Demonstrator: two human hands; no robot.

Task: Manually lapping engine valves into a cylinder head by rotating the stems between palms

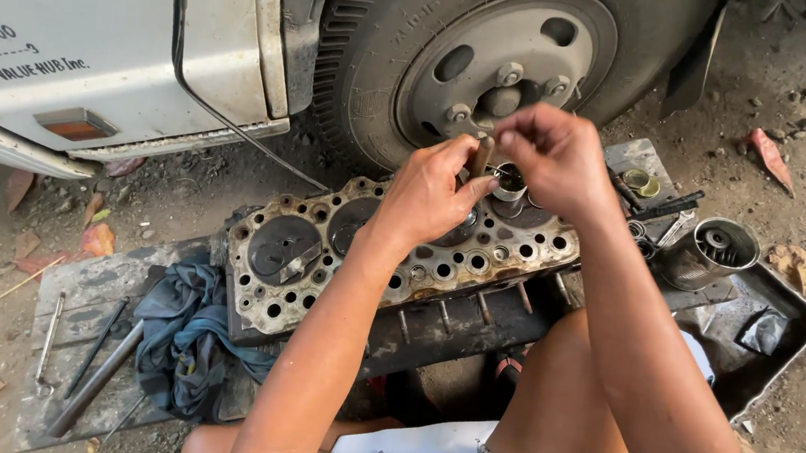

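A grimy metal cylinder head with round chambers and many holes lies on dark boards in front of me. My left hand rests over its middle and grips a short wooden stick held upright. My right hand is just above, its fingertips pinched together at the stick's top, over a small round metal part on the head. What the right fingers pinch is hidden.
A white truck's wheel and door panel stand close behind. A blue-grey rag, a wrench and metal rods lie left. A metal tray and a round metal cup sit right. My bare knees are below.
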